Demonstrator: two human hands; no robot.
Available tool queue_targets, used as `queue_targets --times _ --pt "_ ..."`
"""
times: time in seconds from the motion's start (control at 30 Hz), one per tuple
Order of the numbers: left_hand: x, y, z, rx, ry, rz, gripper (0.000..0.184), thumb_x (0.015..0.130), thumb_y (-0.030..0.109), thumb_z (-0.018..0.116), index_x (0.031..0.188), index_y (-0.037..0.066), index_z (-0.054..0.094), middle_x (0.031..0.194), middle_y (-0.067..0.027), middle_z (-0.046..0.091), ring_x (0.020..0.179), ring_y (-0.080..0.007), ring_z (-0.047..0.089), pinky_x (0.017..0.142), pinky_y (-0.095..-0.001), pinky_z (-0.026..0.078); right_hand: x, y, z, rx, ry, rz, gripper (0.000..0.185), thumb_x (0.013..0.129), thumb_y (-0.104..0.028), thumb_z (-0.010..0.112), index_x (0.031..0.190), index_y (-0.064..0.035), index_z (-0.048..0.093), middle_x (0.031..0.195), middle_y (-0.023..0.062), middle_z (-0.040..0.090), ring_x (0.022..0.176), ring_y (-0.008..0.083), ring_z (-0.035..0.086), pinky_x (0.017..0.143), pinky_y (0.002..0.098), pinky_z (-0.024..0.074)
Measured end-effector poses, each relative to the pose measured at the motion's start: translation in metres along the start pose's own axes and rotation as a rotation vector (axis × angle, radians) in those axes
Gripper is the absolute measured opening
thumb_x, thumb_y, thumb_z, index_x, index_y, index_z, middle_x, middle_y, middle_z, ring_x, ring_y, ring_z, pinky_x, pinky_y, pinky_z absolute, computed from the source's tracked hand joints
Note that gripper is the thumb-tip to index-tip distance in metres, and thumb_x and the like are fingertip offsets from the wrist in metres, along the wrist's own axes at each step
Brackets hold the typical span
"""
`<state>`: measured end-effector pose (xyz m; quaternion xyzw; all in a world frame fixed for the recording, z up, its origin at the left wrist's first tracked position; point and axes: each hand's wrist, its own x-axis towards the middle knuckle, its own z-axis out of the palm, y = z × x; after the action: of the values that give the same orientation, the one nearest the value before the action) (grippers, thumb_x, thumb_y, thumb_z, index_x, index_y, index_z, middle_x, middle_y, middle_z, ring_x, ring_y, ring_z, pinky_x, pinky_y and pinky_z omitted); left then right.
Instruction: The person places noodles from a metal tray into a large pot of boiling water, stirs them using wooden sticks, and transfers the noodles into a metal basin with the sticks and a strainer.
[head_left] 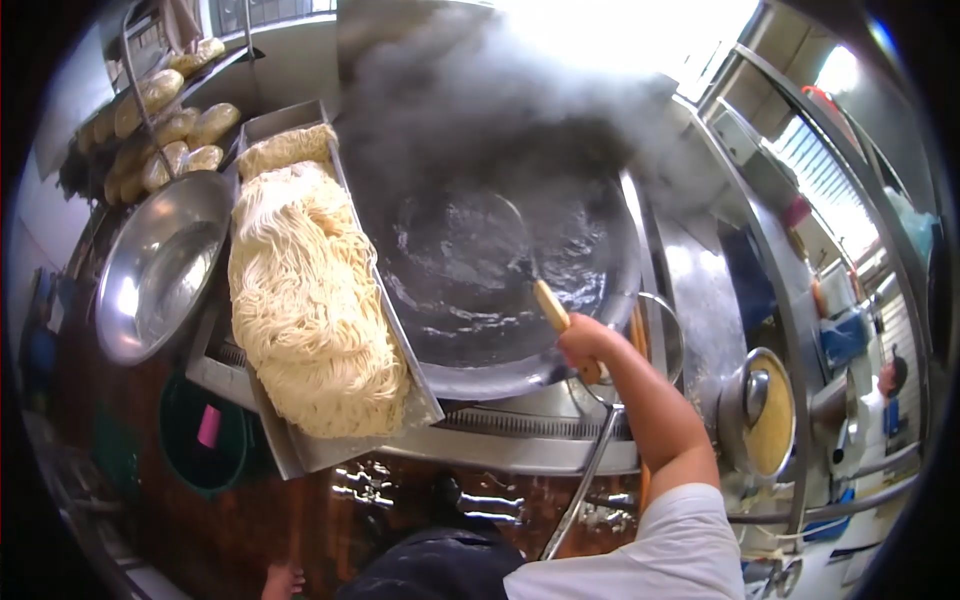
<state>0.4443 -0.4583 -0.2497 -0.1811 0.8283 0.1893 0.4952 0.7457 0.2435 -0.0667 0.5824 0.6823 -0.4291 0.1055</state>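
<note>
My right hand [585, 345] is wrapped round the wooden handle of a long-handled utensil [551, 304]. Its far end dips into the dark, rippling water of a large wok [500, 380], where I cannot make out its shape. Steam covers the wok's far side. Low at the bottom edge hangs my left hand [285, 580], partly in view, fingers loosely apart with nothing in them. To the left of the wok, a long metal tray [425, 402] holds a big heap of pale noodles [310, 300], tilted across the stove's edge.
A steel basin [165, 270] leans left of the tray, below several bagged bundles [160, 90]. A green bucket [190, 470] with a pink item stands on the wet floor. Right of the wok are a metal-handled wire hoop [681, 340], a steel counter [700, 290] and a round container [787, 400].
</note>
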Motion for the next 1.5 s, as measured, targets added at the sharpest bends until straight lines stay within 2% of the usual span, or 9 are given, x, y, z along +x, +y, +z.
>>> queue_targets --times 0.13,0.23,0.33,0.47,0.57,0.77,1.1,1.17,1.5 --pt "-0.032 0.012 0.01 0.053 -0.023 -0.005 0.032 0.098 0.033 0.046 0.113 0.013 0.065 0.092 -0.0032 0.064 0.071 -0.0168 0.058 0.064 -0.0307 0.05 0.001 -0.013 0.019 0.01 -0.138 -0.066 0.024 0.08 -0.008 0.063 0.1 0.0007 0.053 0.071 0.009 0.06 0.055 0.0209 0.061 0.05 0.0351 0.0516" --pt "0.049 -0.011 0.003 0.024 -0.066 0.002 0.031 0.086 0.032 0.065 0.108 0.01 0.06 0.077 -0.007 0.063 0.059 -0.0181 0.061 0.045 -0.0346 0.049 -0.02 -0.024 0.032 0.2 -0.261 -0.061 0.021 0.082 -0.01 0.065 0.098 -0.0028 0.053 0.071 0.005 0.057 0.056 0.0175 0.059 0.052 0.0336 0.0516" --pt "0.071 0.015 -0.011 -0.058 -0.116 0.183 0.02 0.09 0.021 0.054 0.105 0.008 0.059 0.075 -0.0038 0.06 0.058 -0.0174 0.058 0.047 -0.033 0.046 -0.027 -0.014 0.051 0.402 -0.413 -0.003 0.023 0.084 -0.012 0.066 0.102 -0.0078 0.052 0.073 0.0017 0.056 0.057 0.0135 0.056 0.052 0.0308 0.0498" --pt "0.068 0.052 -0.018 -0.005 0.005 0.294 0.025 0.089 0.023 0.057 0.11 0.01 0.059 0.081 -0.0038 0.064 0.061 -0.0178 0.061 0.052 -0.034 0.05 -0.037 -0.003 0.074 0.572 -0.568 -0.067 0.023 0.087 -0.016 0.065 0.105 -0.0112 0.053 0.073 -0.0012 0.056 0.058 0.0084 0.055 0.048 0.028 0.0461" --pt "0.011 0.083 -0.019 -0.093 -0.045 0.32 0.019 0.087 0.011 0.054 0.104 0.009 0.062 0.078 -0.0074 0.062 0.056 -0.0185 0.058 0.046 -0.0342 0.05 -0.064 0.0 0.088 0.731 -0.633 -0.064 0.02 0.088 -0.019 0.064 0.104 -0.0105 0.054 0.074 -0.0016 0.057 0.056 0.0076 0.056 0.048 0.0247 0.047" --pt "0.054 0.038 -0.038 -0.061 -0.135 0.332 0.012 0.089 0.015 0.054 0.096 0.009 0.062 0.071 -0.0021 0.06 0.054 -0.0149 0.056 0.043 -0.0307 0.044 -0.117 0.017 0.122 0.944 -0.613 -0.148 0.021 0.089 -0.02 0.062 0.105 -0.0103 0.054 0.075 -0.0012 0.058 0.055 0.0077 0.056 0.048 0.0248 0.0482" --pt "0.089 -0.018 -0.075 -0.022 -0.3 0.361 0.012 0.089 0.019 0.057 0.085 0.009 0.061 0.064 -0.003 0.056 0.05 -0.0145 0.052 0.04 -0.0297 0.039 -0.253 0.027 0.145 1.134 -0.188 -0.152 0.021 0.087 -0.018 0.064 0.103 -0.0121 0.052 0.076 -0.0002 0.056 0.055 0.0091 0.055 0.046 0.0254 0.0467" --pt "0.098 -0.012 -0.074 -0.031 -0.306 0.345 0.007 0.086 0.011 0.056 0.084 0.005 0.06 0.064 -0.005 0.055 0.049 -0.0158 0.05 0.042 -0.0307 0.038 -0.282 0.032 0.147 1.135 -0.071 -0.167 0.02 0.087 -0.018 0.064 0.102 -0.0121 0.052 0.076 -0.0001 0.057 0.054 0.0093 0.056 0.046 0.0256 0.0468" --pt "0.083 0.061 -0.038 0.213 -0.239 0.537 0.017 0.084 0.019 0.061 0.095 0.006 0.062 0.071 -0.0039 0.059 0.054 -0.0144 0.053 0.045 -0.0309 0.041 -0.349 0.107 0.13 1.007 0.456 -0.042 0.019 0.084 -0.012 0.064 0.096 -0.0064 0.05 0.071 0.0046 0.058 0.053 0.015 0.059 0.044 0.0307 0.0489"
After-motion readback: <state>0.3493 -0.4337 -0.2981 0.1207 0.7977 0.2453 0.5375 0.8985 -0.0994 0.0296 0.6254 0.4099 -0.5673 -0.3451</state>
